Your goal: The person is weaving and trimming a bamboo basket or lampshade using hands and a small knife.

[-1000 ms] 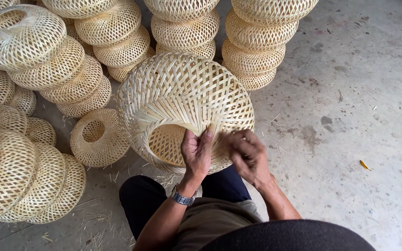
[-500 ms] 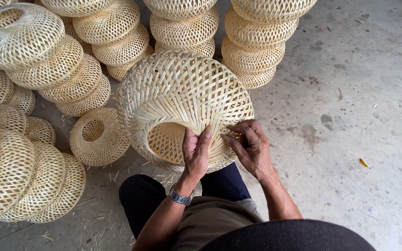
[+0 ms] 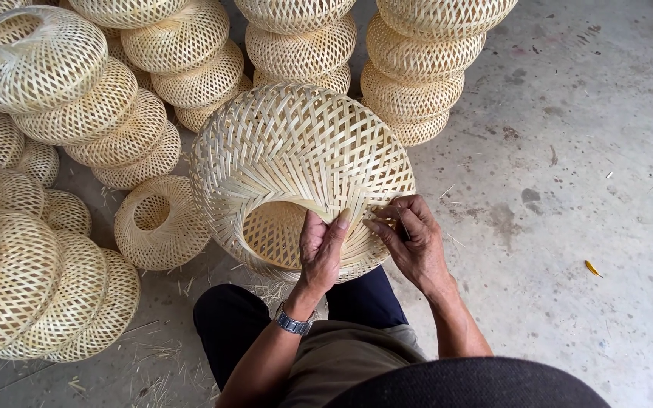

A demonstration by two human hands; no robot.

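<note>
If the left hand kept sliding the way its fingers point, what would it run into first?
The left hand points up the picture and already lies on the rim of the woven bamboo shade, so it would press straight into that weave. The stacked shades lie beyond; depth is unclear.
</note>
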